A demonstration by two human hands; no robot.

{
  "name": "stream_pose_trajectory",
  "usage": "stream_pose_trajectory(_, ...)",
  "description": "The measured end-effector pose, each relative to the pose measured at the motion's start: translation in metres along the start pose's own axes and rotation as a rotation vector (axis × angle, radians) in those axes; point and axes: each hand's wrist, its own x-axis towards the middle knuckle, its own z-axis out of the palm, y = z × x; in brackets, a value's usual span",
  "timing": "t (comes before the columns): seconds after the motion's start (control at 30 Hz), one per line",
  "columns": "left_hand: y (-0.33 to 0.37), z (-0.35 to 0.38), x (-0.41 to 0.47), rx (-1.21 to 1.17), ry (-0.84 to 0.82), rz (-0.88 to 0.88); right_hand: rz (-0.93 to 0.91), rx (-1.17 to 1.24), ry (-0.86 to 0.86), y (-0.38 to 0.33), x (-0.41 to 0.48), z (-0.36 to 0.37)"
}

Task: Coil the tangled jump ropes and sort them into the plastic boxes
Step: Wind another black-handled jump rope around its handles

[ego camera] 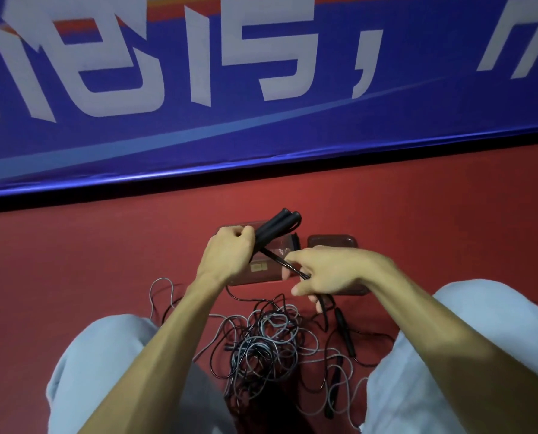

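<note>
Red flooring [73,261] runs up to a blue banner [261,136] bearing large white characters, where a person crouches with two knees [98,355] in pale trousers on either side of a tangled pile of black and grey jump ropes [261,343]. The left hand [230,255] curls tightly around two black handles [275,227] held side by side and angled up and away. The right hand [327,274] pinches the black cord [280,261] trailing from those handles, its other fingers loosely spread. Two clear plastic boxes sit side by side on the floor just beyond the hands, the left box [261,278] and the right box [332,241]. Two loose handles [344,330] lie at the pile's right edge.
</note>
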Motion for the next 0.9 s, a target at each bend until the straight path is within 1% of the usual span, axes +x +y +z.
stream_pose_trajectory(0.1, -0.004, 0.003, 0.004, 0.106, 0.039, -0.013, -0.056, -0.142, 0.056, -0.003, -0.001, 0.003)
stream_pose_trajectory(0.17, -0.008, 0.006, 0.005, 0.207, 0.035, -0.032, -0.085, -0.236, 0.117, -0.001, 0.001, 0.007)
stream_pose_trajectory(0.27, -0.012, 0.011, 0.004, 0.377, -0.025, -0.035, -0.160, -0.488, 0.261, 0.005, 0.011, 0.021)
stream_pose_trajectory(0.33, -0.014, 0.011, 0.004, 0.423, -0.104, -0.026, -0.260, -0.542, 0.364, -0.002, 0.006, 0.018)
stream_pose_trajectory(0.4, -0.014, 0.009, 0.004, 0.431, -0.176, -0.005, -0.317, -0.514, 0.472, -0.011, -0.003, 0.010)
stream_pose_trajectory(0.47, -0.014, 0.007, 0.002, 0.460, -0.246, 0.064, -0.338, -0.405, 0.628, -0.009, -0.006, 0.004)
stream_pose_trajectory(0.53, -0.012, 0.006, -0.002, 0.467, -0.321, 0.167, -0.295, -0.286, 0.734, -0.003, -0.004, 0.001)
stream_pose_trajectory(0.57, -0.010, 0.005, -0.005, 0.459, -0.347, 0.222, -0.262, -0.265, 0.749, 0.000, 0.000, 0.002)
stream_pose_trajectory(0.63, -0.007, 0.004, -0.009, 0.454, -0.359, 0.324, -0.203, -0.221, 0.756, 0.004, 0.004, 0.000)
stream_pose_trajectory(0.7, -0.005, 0.002, -0.010, 0.467, -0.334, 0.407, -0.184, -0.142, 0.737, 0.007, 0.008, 0.001)
stream_pose_trajectory(0.8, -0.006, -0.003, -0.010, 0.482, -0.271, 0.507, -0.159, 0.028, 0.644, 0.007, 0.015, 0.005)
stream_pose_trajectory(0.9, -0.011, -0.007, -0.010, 0.450, -0.202, 0.559, -0.168, 0.242, 0.588, 0.003, 0.020, 0.008)
